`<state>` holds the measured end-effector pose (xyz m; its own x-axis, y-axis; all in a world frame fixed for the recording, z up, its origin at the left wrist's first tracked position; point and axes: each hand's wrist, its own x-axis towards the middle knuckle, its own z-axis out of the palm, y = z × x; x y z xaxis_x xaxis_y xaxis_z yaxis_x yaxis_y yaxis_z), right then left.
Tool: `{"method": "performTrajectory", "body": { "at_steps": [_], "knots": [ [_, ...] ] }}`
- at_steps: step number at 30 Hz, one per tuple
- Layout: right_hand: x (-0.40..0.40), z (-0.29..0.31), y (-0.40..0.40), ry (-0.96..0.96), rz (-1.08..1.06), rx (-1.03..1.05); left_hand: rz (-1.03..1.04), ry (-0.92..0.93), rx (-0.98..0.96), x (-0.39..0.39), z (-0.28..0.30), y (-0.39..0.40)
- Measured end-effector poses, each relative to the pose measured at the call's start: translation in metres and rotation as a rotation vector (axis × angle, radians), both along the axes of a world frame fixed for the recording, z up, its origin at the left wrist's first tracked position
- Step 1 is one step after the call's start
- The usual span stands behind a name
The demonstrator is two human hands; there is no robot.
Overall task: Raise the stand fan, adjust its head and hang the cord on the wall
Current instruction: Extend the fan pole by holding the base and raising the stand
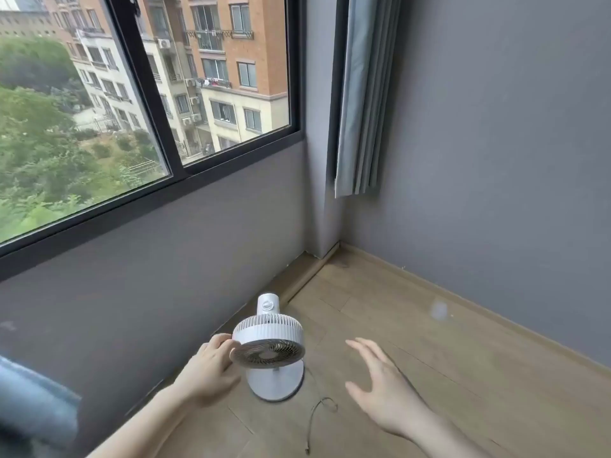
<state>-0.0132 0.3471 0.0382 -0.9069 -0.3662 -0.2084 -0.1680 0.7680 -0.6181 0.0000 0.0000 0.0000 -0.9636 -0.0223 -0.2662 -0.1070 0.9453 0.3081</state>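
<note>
A small white stand fan (268, 338) stands on the wooden floor close to the wall under the window, its round grille head tilted up toward me and its round base (281, 381) flat on the floor. My left hand (211, 365) touches the left rim of the fan head, fingers curved against it. To the right of the fan my right hand (380, 381) hovers with fingers spread, touching nothing. A thin dark cord (314, 421) trails from the base across the floor toward me.
A grey wall (165, 276) runs below a large black-framed window (148, 110). A grey curtain (363, 94) hangs in the corner. Wooden floor (446, 358) stretches to the right wall. A dark blurred object (33, 408) sits at the lower left.
</note>
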Motion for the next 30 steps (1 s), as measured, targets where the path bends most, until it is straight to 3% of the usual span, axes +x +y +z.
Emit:
{"method": "performTrajectory", "body": {
  "at_steps": [11,20,30],
  "knots": [
    [-0.09,-0.068,-0.123,-0.243,-0.176,0.015,-0.056,-0.257,0.076,-0.14,-0.093,-0.057],
    [-0.094,-0.098,-0.144,-0.384,-0.361,0.06,-0.219,-0.364,-0.022,-0.213,-0.152,-0.066],
    [-0.088,-0.138,-0.137,-0.54,-0.453,0.086,-0.188,-0.265,-0.088,-0.227,-0.171,-0.052]
  ]
}}
